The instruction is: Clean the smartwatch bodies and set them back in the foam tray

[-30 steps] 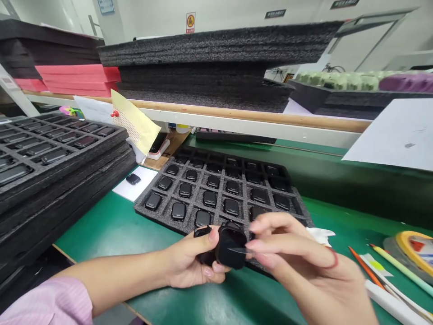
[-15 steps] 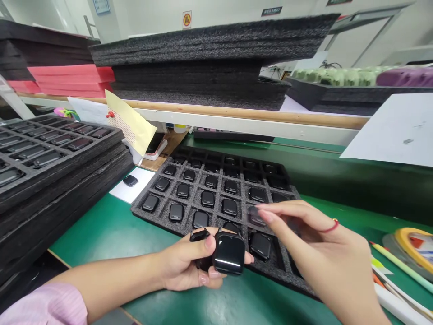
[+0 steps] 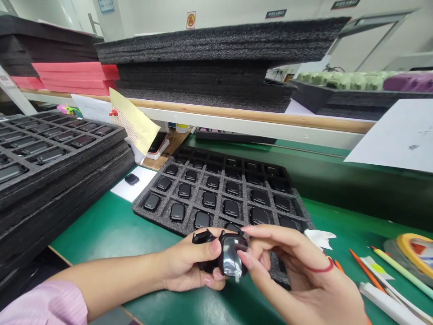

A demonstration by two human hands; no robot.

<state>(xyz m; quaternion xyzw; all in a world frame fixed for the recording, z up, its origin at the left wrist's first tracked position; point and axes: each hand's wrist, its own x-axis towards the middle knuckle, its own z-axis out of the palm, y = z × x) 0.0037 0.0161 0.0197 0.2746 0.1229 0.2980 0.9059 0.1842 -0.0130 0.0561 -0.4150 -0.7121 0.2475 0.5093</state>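
1. Left hand [image 3: 192, 262], lower centre of frame: fingers closed, thumb laid along the side of the front watch [image 3: 226, 246]. A second watch [image 3: 203, 235] sits in the same grip, just left of the first, partly hidden by the thumb.
2. Clear film [image 3: 232, 264] on the face of the front watch, bright with glare; a small tab hangs past the lower edge.
3. Right hand [image 3: 297, 275], right of centre: forefinger at the watch's upper right corner, thumb tip over the right side of its face, small gap between the two. Cannot tell whether they pinch the film.
4. Foam tray [image 3: 144, 213] just beyond both hands, dark watches in its pockets; its near edge runs behind the fingers.
5. Green tabletop [image 3: 108, 230] shows between left forearm and tray, and below the watches. Stacked trays [image 3: 88, 176] bound the left; shelf edge [image 3: 237, 118] crosses above.
6. Right side of frame: orange pencil [image 3: 364, 267] and tape roll [image 3: 402, 246] near the right hand.
7. Left forearm enters from lower left, nearly level, sleeve [image 3: 50, 295] at the elbow end. Right hand reaches in from lower right, fingers bent, red band [image 3: 321, 270] at the wrist.
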